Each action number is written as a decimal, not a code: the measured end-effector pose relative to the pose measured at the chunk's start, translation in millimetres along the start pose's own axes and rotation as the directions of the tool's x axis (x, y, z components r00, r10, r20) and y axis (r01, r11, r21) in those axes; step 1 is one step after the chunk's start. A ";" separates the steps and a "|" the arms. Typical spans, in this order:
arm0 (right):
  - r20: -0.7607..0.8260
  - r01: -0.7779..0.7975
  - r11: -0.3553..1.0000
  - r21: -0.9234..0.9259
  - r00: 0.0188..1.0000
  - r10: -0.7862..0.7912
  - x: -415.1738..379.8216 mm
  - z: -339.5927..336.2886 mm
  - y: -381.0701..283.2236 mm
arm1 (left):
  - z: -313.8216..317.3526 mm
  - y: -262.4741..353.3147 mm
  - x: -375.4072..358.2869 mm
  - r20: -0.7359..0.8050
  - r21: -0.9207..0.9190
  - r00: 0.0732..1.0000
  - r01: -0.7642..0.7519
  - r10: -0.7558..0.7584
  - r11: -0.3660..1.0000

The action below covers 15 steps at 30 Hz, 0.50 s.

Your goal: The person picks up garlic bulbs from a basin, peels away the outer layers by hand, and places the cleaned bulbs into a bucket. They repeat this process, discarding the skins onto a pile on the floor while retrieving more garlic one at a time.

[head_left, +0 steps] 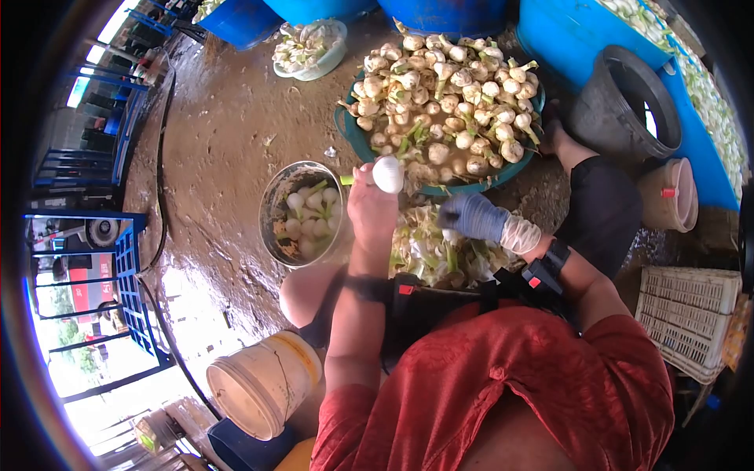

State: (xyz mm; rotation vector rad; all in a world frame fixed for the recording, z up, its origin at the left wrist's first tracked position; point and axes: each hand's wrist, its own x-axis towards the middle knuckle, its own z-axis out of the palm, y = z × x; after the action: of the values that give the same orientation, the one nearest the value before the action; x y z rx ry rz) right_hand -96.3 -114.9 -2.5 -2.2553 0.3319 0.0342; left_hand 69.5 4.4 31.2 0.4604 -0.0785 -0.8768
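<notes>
My left hand (371, 206) is bare and closed around the stem of a clean white garlic bulb (388, 175). The bulb sits above the fingers, and the green stalk sticks out to the left. My right hand (474, 217), in a grey-blue glove, is curled over a heap of peeled skins and leaves (428, 255) in front of my lap. Its fingers look closed, but what they hold is hidden. Just ahead, a green basin (345, 129) holds muddy garlic bulbs (440, 86) in brown water. Left of my left hand, a metal pot (271, 206) contains several cleaned bulbs (310, 216).
A pale bowl of garlic (309, 51) stands on the wet muddy floor (212, 118). Blue tubs (550, 39) line the back. To the right are a black bucket (609, 118), a beige pail (664, 196) and a plastic crate (682, 314). A white bucket (263, 381) lies left of me.
</notes>
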 end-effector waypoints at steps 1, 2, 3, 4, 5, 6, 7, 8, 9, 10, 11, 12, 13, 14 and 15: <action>-0.001 -0.002 1.000 0.001 1.000 0.002 1.2 -3.4 -3.6 | 0.1 -0.2 1.0 -0.045 0.047 0.999 -0.008 0.010 0.999; -0.140 0.023 0.979 0.202 0.990 0.006 3.1 -6.9 -7.7 | 0.6 -1.3 -0.2 -0.079 0.065 0.997 0.021 -0.016 0.998; -0.275 0.077 0.919 0.388 0.961 0.036 5.8 -11.3 -15.0 | -2.0 -3.5 0.8 -0.075 0.065 0.997 0.023 -0.018 0.998; -0.278 0.117 0.848 0.517 0.960 0.038 9.5 -7.4 -13.5 | -8.2 -6.9 2.6 -0.126 0.255 0.992 0.011 0.022 0.967; -0.283 0.117 0.850 0.514 0.958 0.040 15.6 0.5 -11.8 | -15.0 -10.9 4.3 -0.167 0.434 0.983 0.010 0.070 0.901; -0.380 0.244 0.798 0.551 0.925 -0.020 22.0 11.0 -9.2 | -29.4 -16.0 4.8 -0.107 0.698 0.987 -0.012 0.121 0.716; -0.476 0.369 0.733 0.571 0.877 -0.070 24.0 14.2 -13.3 | 17.7 -17.5 -8.9 -0.277 0.405 0.961 0.093 0.025 0.910; -0.325 0.217 0.612 0.761 0.943 0.070 16.3 17.3 -16.5 | 14.5 -22.4 -11.0 -0.277 0.576 0.961 0.148 0.022 0.804; -0.152 0.051 0.421 0.906 0.966 0.211 6.5 10.4 -35.2 | 11.4 -26.8 -12.4 -0.277 0.723 0.961 0.195 0.019 0.663; -0.033 -0.036 0.276 0.961 0.971 0.239 5.5 19.5 -27.0 | 8.6 -29.8 -14.2 -0.263 0.860 0.965 0.228 0.014 0.458; 0.083 -0.118 0.128 0.985 0.964 0.252 4.1 25.5 -17.2 | 5.9 -30.2 -16.6 -0.236 0.935 0.972 0.224 0.009 0.275; 0.154 -0.136 -0.087 0.987 0.956 0.251 -4.3 17.7 -26.6 | -1.3 -34.0 -16.2 -0.280 0.907 0.960 0.257 0.021 0.334; 0.211 -0.147 -0.239 0.960 0.938 0.273 -5.6 18.2 -20.3 | -3.9 -37.6 -15.0 -0.325 0.872 0.945 0.288 0.027 0.395; 0.194 -0.121 -0.238 0.964 0.929 0.314 -5.0 15.8 -10.1 | -7.8 -36.7 -13.1 -0.307 0.868 0.952 0.276 0.010 0.412; 0.074 -0.056 -0.060 0.997 0.932 0.355 -1.4 1.8 3.5 | -7.1 -30.8 -12.9 -0.307 0.821 0.952 0.272 -0.013 0.502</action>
State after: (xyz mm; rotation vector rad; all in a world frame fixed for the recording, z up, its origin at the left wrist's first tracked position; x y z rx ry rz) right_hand -98.3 -115.4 -6.1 -0.6045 0.5766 -0.2396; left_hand 40.8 -0.2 13.5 1.5674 -0.2428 -0.8895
